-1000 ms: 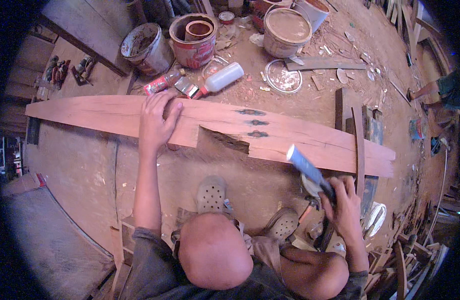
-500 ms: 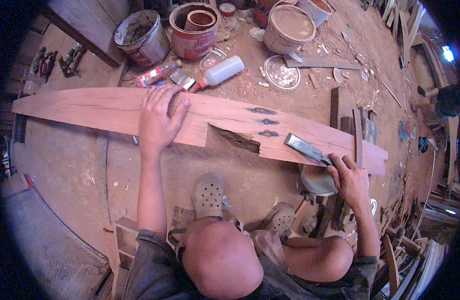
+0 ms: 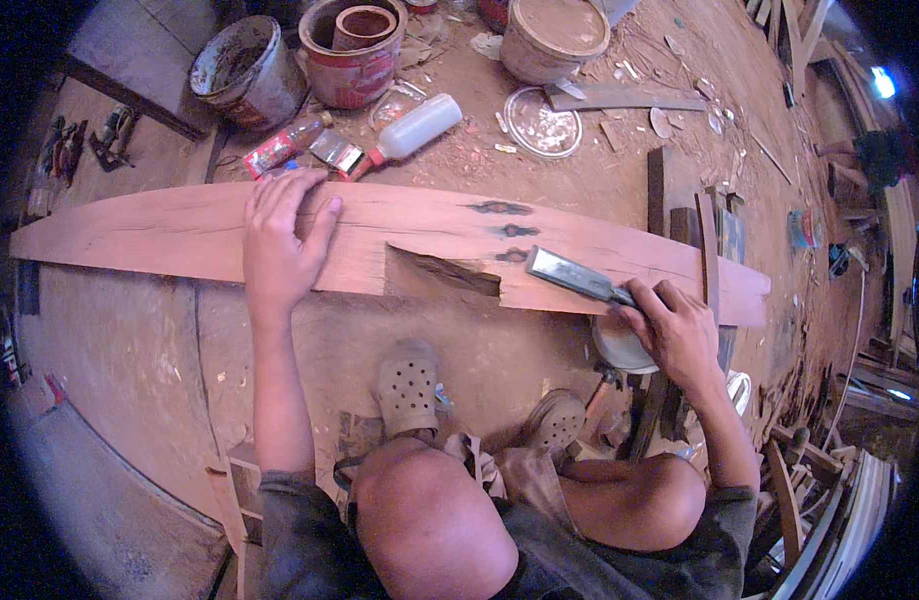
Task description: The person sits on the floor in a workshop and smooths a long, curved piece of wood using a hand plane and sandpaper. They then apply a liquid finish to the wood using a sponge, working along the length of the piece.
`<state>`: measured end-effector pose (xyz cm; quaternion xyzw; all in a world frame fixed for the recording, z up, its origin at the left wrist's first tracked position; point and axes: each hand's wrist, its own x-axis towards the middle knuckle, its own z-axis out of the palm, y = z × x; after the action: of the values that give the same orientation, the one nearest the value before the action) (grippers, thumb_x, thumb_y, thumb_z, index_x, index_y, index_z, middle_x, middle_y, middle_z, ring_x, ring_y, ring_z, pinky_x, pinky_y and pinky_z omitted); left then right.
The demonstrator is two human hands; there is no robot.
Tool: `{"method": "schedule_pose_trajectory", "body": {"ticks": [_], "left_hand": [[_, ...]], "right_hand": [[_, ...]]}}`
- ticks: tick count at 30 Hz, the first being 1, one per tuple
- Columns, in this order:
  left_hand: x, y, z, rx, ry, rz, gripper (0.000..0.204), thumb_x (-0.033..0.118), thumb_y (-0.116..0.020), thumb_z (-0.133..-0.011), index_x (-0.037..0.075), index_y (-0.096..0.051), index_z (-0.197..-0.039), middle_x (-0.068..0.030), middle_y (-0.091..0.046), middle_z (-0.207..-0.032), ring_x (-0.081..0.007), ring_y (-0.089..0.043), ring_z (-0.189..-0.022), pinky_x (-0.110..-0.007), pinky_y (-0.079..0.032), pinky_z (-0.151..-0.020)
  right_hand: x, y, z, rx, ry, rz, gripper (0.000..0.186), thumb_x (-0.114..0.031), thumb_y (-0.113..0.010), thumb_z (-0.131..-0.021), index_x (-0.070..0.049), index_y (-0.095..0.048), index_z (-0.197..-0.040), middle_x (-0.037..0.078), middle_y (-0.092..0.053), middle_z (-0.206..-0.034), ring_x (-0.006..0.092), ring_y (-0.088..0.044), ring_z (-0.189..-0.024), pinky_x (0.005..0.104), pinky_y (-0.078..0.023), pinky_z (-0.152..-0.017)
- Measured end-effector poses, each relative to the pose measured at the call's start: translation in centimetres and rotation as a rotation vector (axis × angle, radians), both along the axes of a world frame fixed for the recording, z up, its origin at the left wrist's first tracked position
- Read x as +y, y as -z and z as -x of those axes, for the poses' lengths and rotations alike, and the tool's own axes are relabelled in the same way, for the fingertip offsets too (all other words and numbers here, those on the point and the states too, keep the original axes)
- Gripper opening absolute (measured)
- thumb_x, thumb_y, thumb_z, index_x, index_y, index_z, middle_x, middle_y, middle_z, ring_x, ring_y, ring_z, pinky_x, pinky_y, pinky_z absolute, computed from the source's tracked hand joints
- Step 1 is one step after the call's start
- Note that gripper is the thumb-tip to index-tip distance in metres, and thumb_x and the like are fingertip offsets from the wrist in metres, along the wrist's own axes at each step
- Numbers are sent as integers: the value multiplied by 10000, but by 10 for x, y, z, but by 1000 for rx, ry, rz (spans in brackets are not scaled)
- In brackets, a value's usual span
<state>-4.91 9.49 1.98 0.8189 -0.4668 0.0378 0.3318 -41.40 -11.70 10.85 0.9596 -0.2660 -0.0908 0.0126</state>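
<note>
A long, tapered plank (image 3: 159,220) lies crosswise in front of me, with cracks, three dark elongated marks and a jagged-edged cut-out in its near edge. My left hand (image 3: 284,235) grips it left of the cut-out, fingers over the far edge. My right hand (image 3: 669,335) holds a wide chisel (image 3: 569,270) by its dark handle, its flat steel blade angled left over the plank just right of the cut-out. Whether the blade touches the wood I cannot tell.
Beyond the plank are several buckets (image 3: 349,80), a white bottle (image 3: 419,125), a brush (image 3: 334,150) and a round lid (image 3: 544,115). Dark timbers (image 3: 669,170) stand at right. Hand tools (image 3: 114,135) lie at upper left; scrap wood (image 3: 789,500) piles at lower right.
The chisel has swung from a steeper slant to a flatter one, its tip now higher on the plank. My right hand has moved up and slightly left. My left hand still grips the plank.
</note>
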Motion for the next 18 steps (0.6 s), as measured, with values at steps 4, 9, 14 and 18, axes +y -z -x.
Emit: {"method": "schedule_pose_trajectory", "body": {"ticks": [4, 9, 14, 18], "left_hand": [[2, -4, 1, -49, 7, -5, 291, 239, -677, -856, 29, -664, -1058, -149, -671, -1079, -316, -600, -1087, -456, -346, -1077], [0, -1, 2, -19, -15, 4, 288, 232, -681, -854, 30, -662, -1058, -148, -671, -1072, -315, -599, -1085, -452, -353, -1070], [1, -1, 1, -40, -4, -4, 284, 233, -679, -860, 31, -661, -1058, -148, -671, -1069, -318, -596, -1088, -448, -357, -1063], [-2, -2, 3, -5, -23, 16, 283, 237, -678, -864, 32, -660, -1058, -147, -670, -1070, -321, -594, -1090, -446, -360, -1058]], "right_hand": [[-13, 3, 6, -14, -30, 8, 328, -380, -673, -854, -184, -627, -1112, 60, -583, -819, 277, -642, -746, 394, -526, -662], [-7, 6, -10, -31, -32, -7, 329, -395, -669, -859, -172, -631, -1099, 70, -594, -817, 276, -651, -799, 407, -528, -691], [-9, 5, -8, -45, -46, 4, 303, -401, -659, -867, -173, -634, -1064, 63, -594, -798, 285, -651, -746, 414, -531, -669], [-3, 10, -8, -29, -46, 5, 307, -396, -667, -860, -186, -634, -1082, 56, -581, -790, 278, -648, -738, 405, -528, -662]]}}
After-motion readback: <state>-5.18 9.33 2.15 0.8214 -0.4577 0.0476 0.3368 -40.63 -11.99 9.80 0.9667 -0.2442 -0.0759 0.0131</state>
